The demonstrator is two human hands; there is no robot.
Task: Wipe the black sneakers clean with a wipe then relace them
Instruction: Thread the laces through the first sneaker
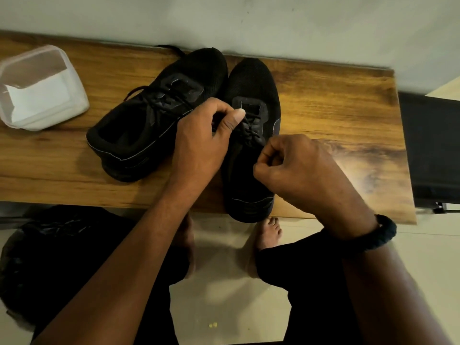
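Two black sneakers stand side by side on a wooden bench (336,108), toes toward the wall. The left sneaker (149,115) lies angled, its laces crossed over the tongue. The right sneaker (251,90) points straight away, its heel at the bench's front edge. My left hand (206,140) reaches over the right sneaker and pinches its black lace (250,128) between thumb and fingers. My right hand (293,165) is curled tight just right of the lacing, seeming to pinch the lace's other end; that end is hidden by the fingers.
A clear plastic tub (42,88) holding white wipes sits at the bench's left end. The wall runs close behind the bench. A dark piece of furniture (433,150) stands right of it. My bare feet and black-trousered knees are below the front edge.
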